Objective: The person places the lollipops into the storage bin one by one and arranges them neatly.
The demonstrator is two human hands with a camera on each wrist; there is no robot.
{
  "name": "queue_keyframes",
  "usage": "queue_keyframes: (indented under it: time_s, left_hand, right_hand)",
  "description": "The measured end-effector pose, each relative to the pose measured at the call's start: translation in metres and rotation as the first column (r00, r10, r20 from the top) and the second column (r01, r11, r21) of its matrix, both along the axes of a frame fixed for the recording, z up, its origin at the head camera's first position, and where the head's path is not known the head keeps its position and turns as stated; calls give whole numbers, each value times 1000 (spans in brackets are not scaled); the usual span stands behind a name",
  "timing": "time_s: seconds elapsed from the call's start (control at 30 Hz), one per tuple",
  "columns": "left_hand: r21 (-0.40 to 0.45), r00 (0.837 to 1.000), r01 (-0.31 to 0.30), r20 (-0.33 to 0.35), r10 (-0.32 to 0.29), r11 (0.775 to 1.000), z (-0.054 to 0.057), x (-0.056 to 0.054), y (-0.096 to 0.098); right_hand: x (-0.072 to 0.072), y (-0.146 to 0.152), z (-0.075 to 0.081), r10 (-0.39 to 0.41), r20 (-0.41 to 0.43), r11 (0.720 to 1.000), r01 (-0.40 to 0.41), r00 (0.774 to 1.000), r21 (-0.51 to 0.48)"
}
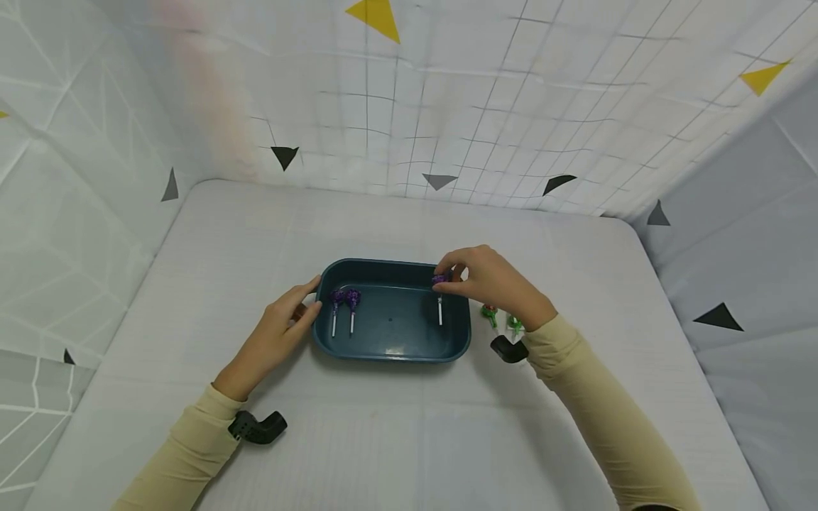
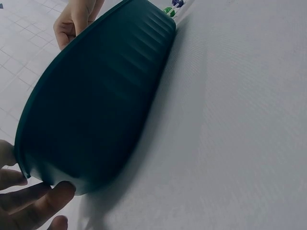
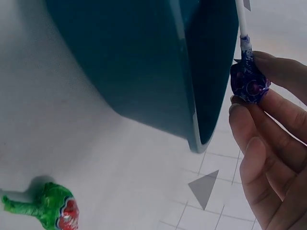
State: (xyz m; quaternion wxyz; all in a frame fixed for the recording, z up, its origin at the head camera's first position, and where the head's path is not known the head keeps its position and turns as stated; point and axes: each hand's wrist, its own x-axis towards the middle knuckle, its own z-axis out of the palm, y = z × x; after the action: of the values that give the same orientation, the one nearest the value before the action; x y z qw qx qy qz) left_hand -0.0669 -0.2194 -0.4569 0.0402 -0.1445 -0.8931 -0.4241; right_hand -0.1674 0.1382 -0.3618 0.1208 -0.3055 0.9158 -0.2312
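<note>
A dark teal plastic tub (image 1: 391, 341) lies between the hands. My left hand (image 1: 281, 326) rests against the tub's left end, its fingertips (image 2: 62, 191) touching the outer wall and rim. Over the tub's right end, my right hand (image 1: 482, 280) pinches a purple-wrapped lollipop (image 3: 252, 84) by its head, with the white stick (image 1: 439, 312) pointing toward the person. Two purple lollipops (image 1: 353, 298) lie side by side inside the tub at the left, sticks toward the near side.
Right of the tub, beneath the right forearm, lie green-and-red wrapped lollipops (image 1: 489, 314). A darker wrapped candy (image 2: 178, 3) shows beside a green one in the left wrist view. White cloth covers the table (image 1: 358, 440); patterned fabric walls (image 1: 447, 106) surround it.
</note>
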Motion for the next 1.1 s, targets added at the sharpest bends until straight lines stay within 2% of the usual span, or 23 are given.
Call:
queue_keyframes:
  time_s: [0.5, 0.73, 0.97, 1.1]
  left_hand:
    - [0, 1000, -1, 2, 1, 1000, -2, 1, 0]
    - [4, 1000, -3, -3, 3, 1000, -2, 0, 0]
    - [3, 1000, -3, -1, 3, 1000, -2, 1, 0]
    - [-1, 1000, -6, 0, 6, 1000, -2, 1, 0]
  right_hand:
    - [-8, -21, -8, 28, 25, 999, -28, 999, -20]
    - [-11, -31, -11, 55, -8, 998, -55, 998, 16]
    - [-13, -41, -10, 105, -40, 995, -105, 994, 5]
    - [-14, -45, -11, 109, -30, 994, -109, 994, 2]
